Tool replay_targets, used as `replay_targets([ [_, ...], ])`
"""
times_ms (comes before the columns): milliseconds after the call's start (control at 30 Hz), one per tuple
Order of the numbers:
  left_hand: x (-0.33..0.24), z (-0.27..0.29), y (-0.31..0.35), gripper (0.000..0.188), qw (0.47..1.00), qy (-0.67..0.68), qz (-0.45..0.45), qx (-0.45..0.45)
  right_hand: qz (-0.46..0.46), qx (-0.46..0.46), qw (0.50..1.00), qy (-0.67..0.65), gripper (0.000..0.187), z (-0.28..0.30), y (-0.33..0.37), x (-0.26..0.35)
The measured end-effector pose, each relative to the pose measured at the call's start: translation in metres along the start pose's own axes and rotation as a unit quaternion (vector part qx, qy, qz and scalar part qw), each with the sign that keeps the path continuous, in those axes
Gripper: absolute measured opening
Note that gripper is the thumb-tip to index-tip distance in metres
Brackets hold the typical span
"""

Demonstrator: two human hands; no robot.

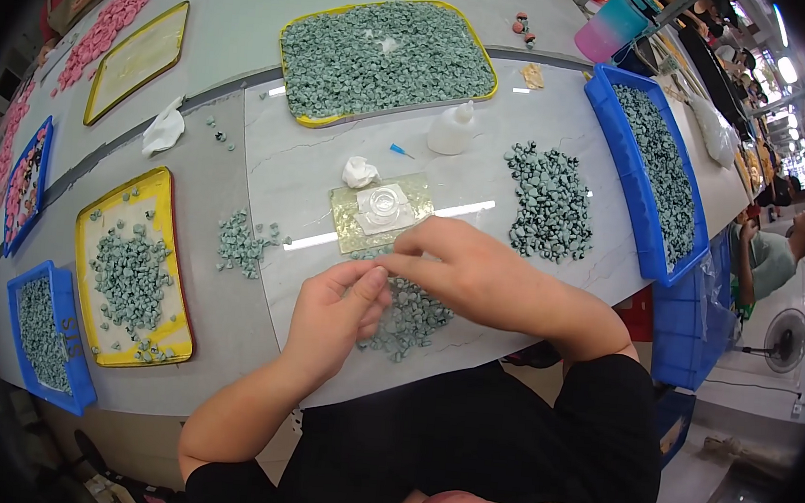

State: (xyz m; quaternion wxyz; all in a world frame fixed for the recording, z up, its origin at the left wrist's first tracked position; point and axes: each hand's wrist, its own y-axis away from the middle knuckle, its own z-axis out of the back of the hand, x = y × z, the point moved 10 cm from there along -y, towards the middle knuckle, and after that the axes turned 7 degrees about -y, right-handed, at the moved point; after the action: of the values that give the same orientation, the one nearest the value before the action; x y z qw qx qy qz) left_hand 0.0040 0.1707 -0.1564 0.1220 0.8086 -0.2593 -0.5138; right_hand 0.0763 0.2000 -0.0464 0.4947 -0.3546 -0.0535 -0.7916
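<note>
tiny green piece [377, 270], orientation unclear

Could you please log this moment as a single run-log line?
left hand: pinching small green piece | right hand: fingertips meeting left | below: green pieces pile | ahead: clear dish on plate | surface: marble table

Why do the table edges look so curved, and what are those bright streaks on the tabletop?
Head view: the fisheye lens bends the table edges toward the dark rim; the white streaks are ceiling lights glaring off the glossy top beside the small clear dish. Both hands, left hand and right hand, look fairly sharp; the far background is overexposed.
</note>
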Motion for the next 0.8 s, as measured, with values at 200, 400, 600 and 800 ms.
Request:
replay_targets([
  [200,-0.003,0.001,0.0,0.021,1.0,-0.013,-0.023,-0.002,0.031,-0.055,0.998,-0.023,0.036,0.004,-0.004,0.007],
  [400,-0.007,0.001,0.0,0.019,0.999,0.013,-0.03,0.013,0.02,-0.114,0.99,-0.084,0.035,0.002,-0.001,-0.013],
  [600,-0.003,0.009,0.005,0.02,1.0,-0.019,-0.005,0.007,0.07,-0.076,0.993,-0.056,0.027,-0.002,-0.007,0.0],
  [800,-0.01,0.015,0.008,0.016,1.0,0.01,-0.017,-0.001,0.1,-0.118,0.983,0.103,0.032,0.003,-0.012,-0.005],
])
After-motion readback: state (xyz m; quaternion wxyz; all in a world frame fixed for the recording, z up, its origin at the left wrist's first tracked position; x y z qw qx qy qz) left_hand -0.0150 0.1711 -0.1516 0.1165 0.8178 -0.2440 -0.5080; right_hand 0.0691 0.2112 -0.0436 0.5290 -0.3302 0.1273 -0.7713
